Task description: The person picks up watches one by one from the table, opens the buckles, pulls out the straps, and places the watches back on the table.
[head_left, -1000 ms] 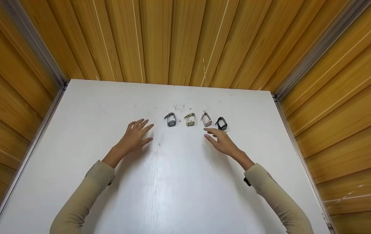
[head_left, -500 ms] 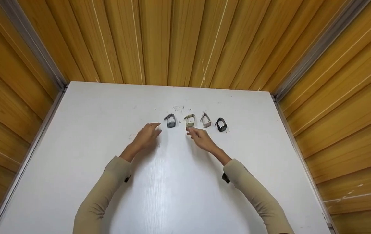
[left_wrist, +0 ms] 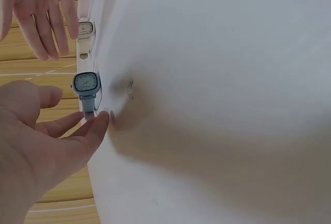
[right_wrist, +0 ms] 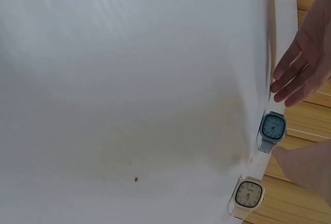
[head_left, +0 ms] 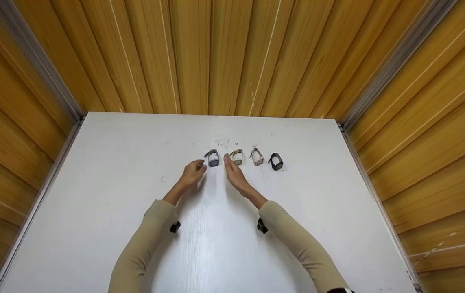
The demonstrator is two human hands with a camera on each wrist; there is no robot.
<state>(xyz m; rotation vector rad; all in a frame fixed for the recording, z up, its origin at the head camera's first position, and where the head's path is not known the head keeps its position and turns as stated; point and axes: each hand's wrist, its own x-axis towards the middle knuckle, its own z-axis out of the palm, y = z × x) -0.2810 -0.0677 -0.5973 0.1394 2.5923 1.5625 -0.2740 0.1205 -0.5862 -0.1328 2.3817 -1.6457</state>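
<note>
Several wristwatches stand in a row on the white table. At the row's left end is a blue-grey watch [head_left: 213,158] with a squarish dial, then a cream watch [head_left: 237,157], a pink watch [head_left: 257,157] and a black watch [head_left: 276,161]. My left hand [head_left: 193,171] is just left of the blue-grey watch, fingers loosely bent. In the left wrist view its fingertips [left_wrist: 103,120] come close to that watch's strap; whether they touch is unclear. My right hand [head_left: 235,173], fingers straight, stands on edge between the blue-grey and cream watches, covering part of the cream one.
The white table [head_left: 94,228] stretches out around the watches, with small dark marks [head_left: 222,142] behind the row. Wood-patterned panels [head_left: 199,57] rise at the back and both sides, with metal posts [head_left: 41,61] in the corners.
My left hand has moved right, towards the blue-grey watch, its spread fingers drawing together. My right hand has swept left from near the black watch to between the blue-grey and cream watches.
</note>
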